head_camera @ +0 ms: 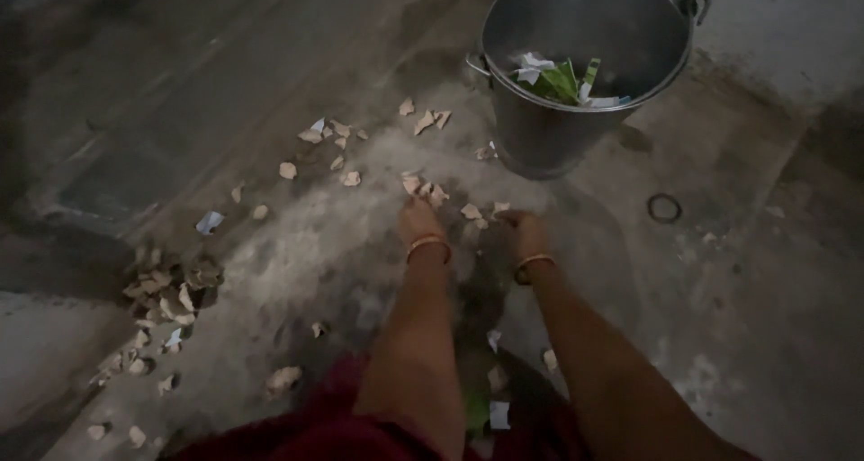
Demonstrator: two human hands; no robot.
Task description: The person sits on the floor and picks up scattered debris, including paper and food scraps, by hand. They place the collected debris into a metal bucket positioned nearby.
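Note:
Both my arms reach down to a dusty concrete floor. My left hand (pixel 419 218) rests on the floor among torn paper scraps (pixel 425 189), fingers pointing away from me. A little to its right, my right hand (pixel 522 227) touches the floor beside more scraps (pixel 474 213). A gold bangle circles each wrist. Whether either hand grips a scrap I cannot tell. Just beyond the hands stands a metal bucket (pixel 549 137) holding white and green paper bits (pixel 558 81).
Scraps lie scattered to the far left (pixel 331 135), in a pile at the left (pixel 166 295), and near my red clothing (pixel 297 438). A dark ring (pixel 664 208) lies right of the bucket. A raised ledge runs along the left side.

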